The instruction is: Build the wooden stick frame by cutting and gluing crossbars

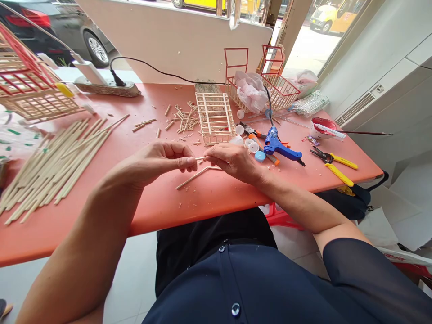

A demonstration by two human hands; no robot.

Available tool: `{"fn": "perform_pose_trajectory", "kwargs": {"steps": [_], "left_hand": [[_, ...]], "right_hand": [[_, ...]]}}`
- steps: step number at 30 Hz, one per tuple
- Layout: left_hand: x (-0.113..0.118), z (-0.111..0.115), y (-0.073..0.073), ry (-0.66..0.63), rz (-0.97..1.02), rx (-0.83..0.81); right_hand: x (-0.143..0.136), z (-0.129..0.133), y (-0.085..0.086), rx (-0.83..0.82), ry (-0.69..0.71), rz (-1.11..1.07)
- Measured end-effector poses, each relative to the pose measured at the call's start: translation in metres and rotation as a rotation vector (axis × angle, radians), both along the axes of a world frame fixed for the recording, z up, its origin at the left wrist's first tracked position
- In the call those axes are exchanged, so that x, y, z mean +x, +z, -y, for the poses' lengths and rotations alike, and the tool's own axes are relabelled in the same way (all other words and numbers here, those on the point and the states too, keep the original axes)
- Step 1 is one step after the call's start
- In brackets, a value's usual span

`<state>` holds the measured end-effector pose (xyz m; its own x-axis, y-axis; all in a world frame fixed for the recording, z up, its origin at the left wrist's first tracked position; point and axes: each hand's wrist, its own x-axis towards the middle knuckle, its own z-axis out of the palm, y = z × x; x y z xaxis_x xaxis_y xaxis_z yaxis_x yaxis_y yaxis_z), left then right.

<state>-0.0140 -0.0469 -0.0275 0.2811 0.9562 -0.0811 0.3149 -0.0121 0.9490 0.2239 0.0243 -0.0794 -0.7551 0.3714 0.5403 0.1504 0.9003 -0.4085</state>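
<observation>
Between my two hands, just above the table's front part, is a thin wooden stick (200,158), with only a short bit of it showing. My left hand (162,158) pinches one end between thumb and fingers. At the other end, the fingers of my right hand (234,161) are closed on it. A pale stick (191,179) lies on the table just below, its far end meeting another piece near my right hand. Behind my hands stands a small lattice frame (216,118) made of sticks.
Many long sticks (57,166) lie at left beside a stick basket (37,99). Short cut pieces (185,118) are scattered mid-table. At right are a blue glue gun (281,147), bottle caps (259,156), yellow-handled pliers (332,164), a paint cup (322,129) and red-trimmed baskets (281,90).
</observation>
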Motion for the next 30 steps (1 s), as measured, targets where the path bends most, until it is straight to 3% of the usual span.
{"fn": "perform_pose_trajectory", "kwargs": {"steps": [9,12,15,21,30], "left_hand": [[0.000,-0.002,-0.008,0.038,0.021,0.004],[0.005,-0.003,-0.010,0.188,-0.057,0.150],[0.012,0.000,-0.011,0.303,-0.262,0.363],[0.023,0.005,-0.010,0.329,-0.475,0.585],[0.023,-0.002,-0.028,0.320,-0.615,0.744]], "right_hand": [[0.000,0.002,0.001,-0.015,-0.050,0.009],[-0.002,0.004,0.003,-0.053,-0.132,0.013],[-0.003,0.006,0.005,-0.083,-0.208,0.032],[-0.004,0.009,0.008,-0.125,-0.268,0.065],[-0.006,0.013,0.012,-0.163,-0.303,0.109]]}}
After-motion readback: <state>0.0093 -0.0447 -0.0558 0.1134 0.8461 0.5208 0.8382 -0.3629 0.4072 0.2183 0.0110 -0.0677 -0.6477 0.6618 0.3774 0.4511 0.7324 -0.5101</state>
